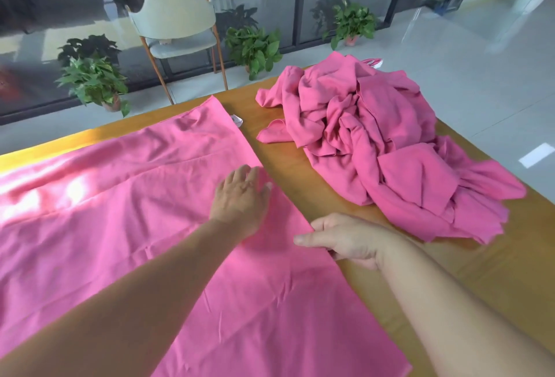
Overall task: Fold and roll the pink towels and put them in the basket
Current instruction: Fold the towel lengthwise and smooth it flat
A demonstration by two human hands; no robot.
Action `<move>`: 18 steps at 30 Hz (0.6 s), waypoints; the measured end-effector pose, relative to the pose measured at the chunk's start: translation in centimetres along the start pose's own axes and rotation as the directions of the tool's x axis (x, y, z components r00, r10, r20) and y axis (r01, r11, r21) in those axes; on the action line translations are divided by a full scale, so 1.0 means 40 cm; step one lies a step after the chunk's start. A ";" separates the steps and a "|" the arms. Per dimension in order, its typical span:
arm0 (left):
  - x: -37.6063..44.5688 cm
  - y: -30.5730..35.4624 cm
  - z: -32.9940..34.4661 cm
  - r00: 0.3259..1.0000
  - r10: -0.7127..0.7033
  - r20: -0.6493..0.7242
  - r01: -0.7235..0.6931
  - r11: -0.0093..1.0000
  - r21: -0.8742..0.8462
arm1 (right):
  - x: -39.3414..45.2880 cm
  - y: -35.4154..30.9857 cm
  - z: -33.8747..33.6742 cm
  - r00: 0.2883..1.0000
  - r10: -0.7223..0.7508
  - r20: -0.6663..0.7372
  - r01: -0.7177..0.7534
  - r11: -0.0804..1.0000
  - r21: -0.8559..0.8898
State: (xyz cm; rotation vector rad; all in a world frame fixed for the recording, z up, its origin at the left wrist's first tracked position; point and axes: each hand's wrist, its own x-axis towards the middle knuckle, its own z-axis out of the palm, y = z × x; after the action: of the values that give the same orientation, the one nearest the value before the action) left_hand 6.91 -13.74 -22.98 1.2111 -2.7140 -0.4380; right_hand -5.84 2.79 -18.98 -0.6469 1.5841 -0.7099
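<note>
Nearest the camera, one pink towel (126, 226) lies spread flat on the wooden counter (495, 280), covering its near-left part and running off the lower edge of the view. The right hand (345, 240) pinches the towel's right edge, thumb on top and fingers curled under the hem. Just beyond it, the left hand (240, 196) rests flat on the cloth with fingers straight, near that same edge, pressing the fabric down.

The step in hand looks like smoothing and squaring the towel before the first fold. To do it well, the flat hand should keep the cloth pinned while the pinching hand draws the edge taut, so the shallow creases across the middle go out; the fold should then bring edge to edge and corner to corner, or the roll will come out lopsided.

Farther back and to the right, a crumpled heap of pink towels (384, 148) waits on the counter, apart from the spread one. No basket is in view.
</note>
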 end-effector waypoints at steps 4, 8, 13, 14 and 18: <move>-0.017 -0.015 0.033 0.988 -0.025 0.155 0.005 0.992 0.122 | -0.025 -0.015 0.015 0.997 -0.054 -0.056 0.059 0.994 0.089; -0.012 -0.017 0.049 0.982 -0.034 0.188 -0.001 0.983 0.186 | -0.042 0.015 0.012 1.000 0.007 0.016 -0.008 0.998 0.060; -0.021 -0.015 0.054 0.988 -0.047 0.149 0.015 0.977 0.211 | -0.071 0.095 -0.012 0.993 0.079 0.083 -0.076 0.996 -0.041; -0.019 -0.013 0.051 0.986 -0.052 0.157 0.017 0.977 0.214 | -0.085 0.100 -0.015 0.992 0.088 0.095 -0.086 0.996 -0.034; -0.048 0.029 0.037 0.975 -0.104 0.196 0.068 0.980 0.185 | -0.124 0.125 -0.015 0.985 0.098 0.144 -0.098 0.995 -0.011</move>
State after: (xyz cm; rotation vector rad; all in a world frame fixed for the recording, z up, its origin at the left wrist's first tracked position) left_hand 7.00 -11.28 -24.03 1.4065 -2.9366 -0.3551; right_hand -5.91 9.85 -19.46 -0.6056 1.4732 -0.5741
